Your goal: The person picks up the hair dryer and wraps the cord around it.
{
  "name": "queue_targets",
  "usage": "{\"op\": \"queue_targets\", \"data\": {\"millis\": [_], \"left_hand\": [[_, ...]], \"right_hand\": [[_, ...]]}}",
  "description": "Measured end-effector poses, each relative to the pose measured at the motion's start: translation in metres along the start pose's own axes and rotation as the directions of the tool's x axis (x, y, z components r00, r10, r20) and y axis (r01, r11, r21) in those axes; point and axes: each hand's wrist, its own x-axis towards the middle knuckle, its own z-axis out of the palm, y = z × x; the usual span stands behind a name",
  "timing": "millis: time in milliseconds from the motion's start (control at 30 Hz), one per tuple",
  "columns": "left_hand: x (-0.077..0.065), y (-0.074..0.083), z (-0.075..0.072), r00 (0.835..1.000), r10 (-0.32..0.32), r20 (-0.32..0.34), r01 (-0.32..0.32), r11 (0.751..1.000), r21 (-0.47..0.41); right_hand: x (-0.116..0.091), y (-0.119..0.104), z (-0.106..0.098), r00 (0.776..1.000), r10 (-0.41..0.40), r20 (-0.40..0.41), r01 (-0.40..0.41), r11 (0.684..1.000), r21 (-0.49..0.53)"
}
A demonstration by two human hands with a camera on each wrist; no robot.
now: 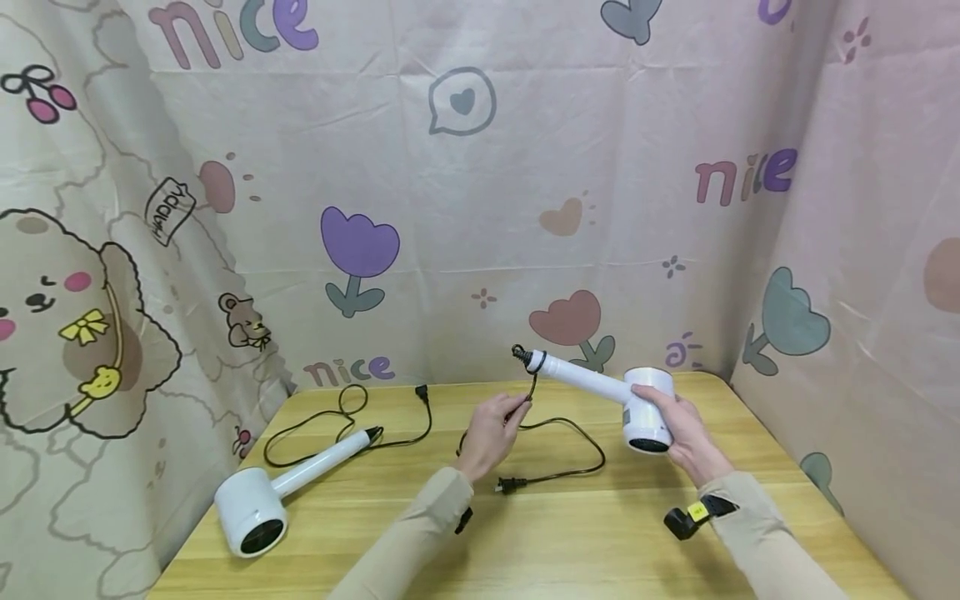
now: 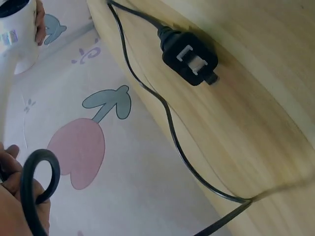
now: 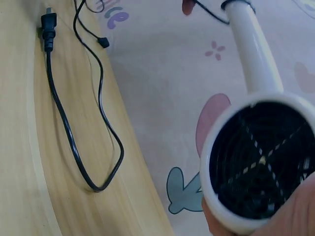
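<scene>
My right hand grips the head of a white hair dryer, lifted above the table with its handle pointing up to the left. Its black cord loops once around the handle's end. My left hand pinches that black cord just below the handle. The rest of the cord trails onto the table, ending in a black plug. In the right wrist view the dryer's dark round grille faces the camera, with the fingers around the casing.
A second white hair dryer lies at the table's left, its cord spread behind it and its plug near the back edge. The wooden table meets a patterned curtain at the back and both sides.
</scene>
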Motion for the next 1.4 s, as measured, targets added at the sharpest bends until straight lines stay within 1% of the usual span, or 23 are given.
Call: {"op": "queue_targets", "data": {"millis": [100, 200, 300, 400, 467, 533, 667, 733, 833, 933, 1033, 1133, 1200, 1267, 1400], "left_hand": [[-0.002, 0.004, 0.001, 1.000, -0.011, 0.021, 0.010, 0.999, 0.044], [-0.001, 0.008, 0.002, 0.999, -0.016, 0.038, 0.014, 0.997, 0.072], [0.002, 0.011, 0.002, 0.999, -0.013, 0.046, 0.008, 0.995, 0.094], [0.005, 0.015, -0.001, 0.998, -0.016, 0.068, 0.009, 0.994, 0.109], [0.007, 0.016, -0.004, 0.996, -0.019, 0.089, 0.008, 0.993, 0.118], [0.010, 0.016, -0.007, 0.995, -0.013, 0.101, -0.001, 0.990, 0.141], [0.018, 0.015, -0.014, 0.996, 0.016, 0.085, -0.035, 0.975, 0.222], [0.022, 0.015, -0.017, 0.997, 0.029, 0.076, -0.047, 0.968, 0.248], [0.029, 0.015, -0.020, 0.997, 0.028, 0.070, -0.046, 0.962, 0.269], [0.033, 0.015, -0.023, 0.998, 0.005, 0.063, -0.022, 0.961, 0.275], [0.036, 0.013, -0.025, 0.999, -0.010, 0.047, -0.004, 0.959, 0.283], [0.038, 0.011, -0.027, 0.999, -0.004, 0.041, -0.008, 0.957, 0.290], [0.038, 0.009, -0.029, 0.999, -0.001, 0.042, -0.012, 0.954, 0.300], [0.038, 0.007, -0.030, 1.000, 0.002, 0.027, -0.011, 0.942, 0.335], [0.038, 0.002, -0.035, 0.998, 0.028, -0.052, -0.002, 0.899, 0.437]], "right_hand": [[0.000, 0.000, 0.004, 0.993, -0.061, -0.100, 0.050, 0.993, -0.106], [0.001, 0.001, 0.005, 0.972, -0.154, -0.179, 0.118, 0.974, -0.195], [0.003, 0.001, 0.004, 0.939, -0.253, -0.234, 0.178, 0.937, -0.301], [0.005, 0.001, 0.002, 0.905, -0.339, -0.257, 0.213, 0.884, -0.416], [0.005, 0.001, 0.000, 0.887, -0.385, -0.254, 0.230, 0.846, -0.481], [0.005, 0.000, -0.002, 0.874, -0.428, -0.231, 0.254, 0.807, -0.533], [0.005, -0.004, -0.005, 0.844, -0.506, -0.177, 0.302, 0.723, -0.621], [0.004, -0.007, -0.006, 0.829, -0.537, -0.156, 0.316, 0.681, -0.661], [0.002, -0.011, -0.004, 0.818, -0.561, -0.123, 0.327, 0.631, -0.704], [0.001, -0.013, -0.001, 0.814, -0.577, -0.074, 0.350, 0.588, -0.730], [0.002, -0.011, 0.000, 0.810, -0.586, -0.027, 0.382, 0.562, -0.733], [0.003, -0.008, 0.000, 0.811, -0.585, -0.001, 0.400, 0.556, -0.728], [0.005, -0.006, -0.002, 0.816, -0.578, 0.010, 0.404, 0.558, -0.725], [0.006, -0.003, -0.003, 0.824, -0.567, 0.021, 0.406, 0.564, -0.720], [0.008, 0.001, -0.005, 0.835, -0.549, 0.046, 0.419, 0.578, -0.700]]}}
